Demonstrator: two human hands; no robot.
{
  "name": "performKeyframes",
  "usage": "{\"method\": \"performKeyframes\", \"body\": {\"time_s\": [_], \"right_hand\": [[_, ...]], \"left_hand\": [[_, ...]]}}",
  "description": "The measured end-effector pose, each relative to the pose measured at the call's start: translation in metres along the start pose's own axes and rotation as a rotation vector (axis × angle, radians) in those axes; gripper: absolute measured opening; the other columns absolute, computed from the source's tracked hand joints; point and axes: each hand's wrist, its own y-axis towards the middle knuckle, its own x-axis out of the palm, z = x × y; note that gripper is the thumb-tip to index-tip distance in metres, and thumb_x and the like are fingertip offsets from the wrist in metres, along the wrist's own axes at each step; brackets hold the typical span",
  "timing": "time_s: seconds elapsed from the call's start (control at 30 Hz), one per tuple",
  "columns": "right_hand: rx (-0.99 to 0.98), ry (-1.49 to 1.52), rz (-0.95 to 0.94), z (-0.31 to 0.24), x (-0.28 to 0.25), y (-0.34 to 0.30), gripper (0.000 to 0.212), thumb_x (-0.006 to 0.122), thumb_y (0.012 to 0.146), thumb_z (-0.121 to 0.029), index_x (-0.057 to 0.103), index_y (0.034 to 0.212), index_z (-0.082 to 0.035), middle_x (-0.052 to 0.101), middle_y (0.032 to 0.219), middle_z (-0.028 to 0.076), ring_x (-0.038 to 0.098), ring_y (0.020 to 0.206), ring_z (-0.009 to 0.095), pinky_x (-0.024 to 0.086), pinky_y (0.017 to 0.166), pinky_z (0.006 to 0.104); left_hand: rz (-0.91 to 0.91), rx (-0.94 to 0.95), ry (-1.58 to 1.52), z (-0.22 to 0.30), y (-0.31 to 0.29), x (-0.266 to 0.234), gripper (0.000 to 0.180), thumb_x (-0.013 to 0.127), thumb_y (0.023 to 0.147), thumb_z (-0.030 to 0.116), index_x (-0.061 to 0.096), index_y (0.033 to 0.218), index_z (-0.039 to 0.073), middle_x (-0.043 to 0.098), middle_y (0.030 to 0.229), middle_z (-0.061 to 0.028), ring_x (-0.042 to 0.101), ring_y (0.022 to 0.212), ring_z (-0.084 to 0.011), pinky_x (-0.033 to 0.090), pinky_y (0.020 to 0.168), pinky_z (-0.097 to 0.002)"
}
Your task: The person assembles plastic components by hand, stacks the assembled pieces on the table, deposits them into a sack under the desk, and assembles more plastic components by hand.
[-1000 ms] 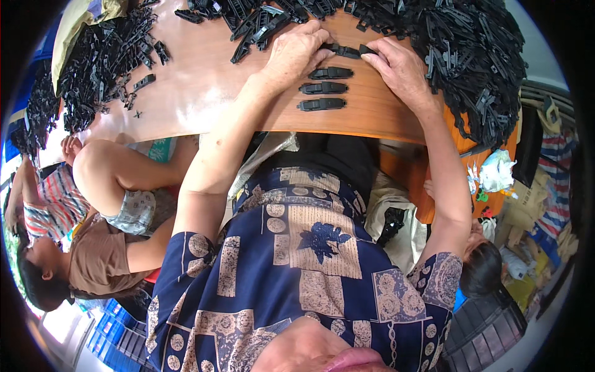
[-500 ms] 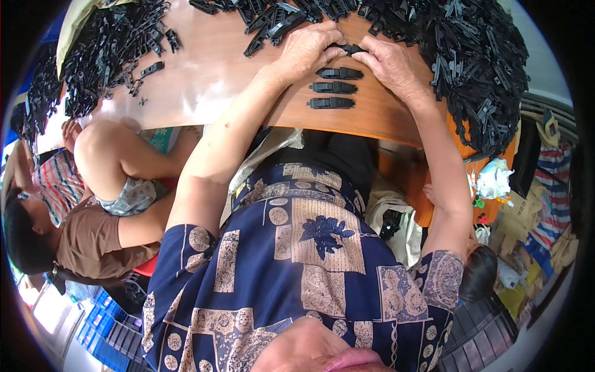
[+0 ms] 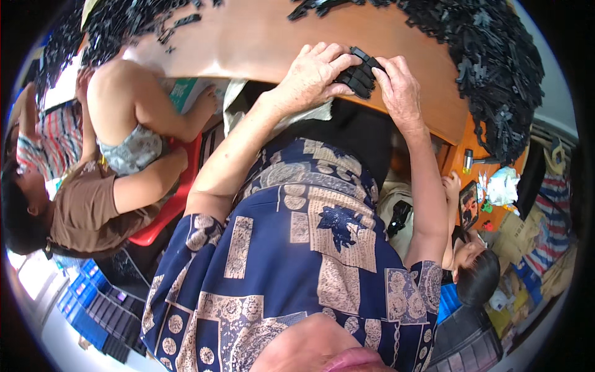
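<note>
At the brown table, the left hand and the right hand grasp a row of black parts between them.

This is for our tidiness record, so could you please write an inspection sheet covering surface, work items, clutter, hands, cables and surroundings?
Surface: brown wood-look table.
Work items: slim black plastic parts, held side by side near the table's front edge.
Clutter: right heap of black parts; left heap of black parts; crumpled whitish plastic at right.
Hands: left hand and right hand grip opposite ends of the held parts.
Cables: nothing seen.
Surroundings: person in brown top by a red seat, left; another person, lower right.
</note>
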Motion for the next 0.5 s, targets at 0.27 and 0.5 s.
{"method": "performKeyframes", "body": {"time_s": [0.27,0.5], "right_hand": [[-0.249,0.026,-0.119,-0.085,0.044,0.004,0.021,0.07,0.09,-0.024,0.065,0.107,-0.012,0.057,0.096,0.008,0.064,0.09,0.027,0.055,0.075,0.0376],[-0.353,0.064,-0.22,-0.106,0.055,0.001,0.028,0.074,0.084,-0.02,0.062,0.107,-0.008,0.055,0.099,0.008,0.062,0.094,0.026,0.057,0.073,0.0387]], "left_hand": [[0.088,-0.126,0.101,-0.018,-0.102,-0.043,0.068,0.078,0.076,0.044,0.058,0.13,0.009,0.059,0.125,-0.0111,0.054,0.118,-0.0335,0.041,0.101,-0.0459],[0.154,-0.281,0.193,-0.008,-0.129,-0.052,0.051,0.083,0.076,0.027,0.064,0.12,0.009,0.06,0.117,-0.0119,0.056,0.113,-0.0334,0.043,0.097,-0.0476]]}}
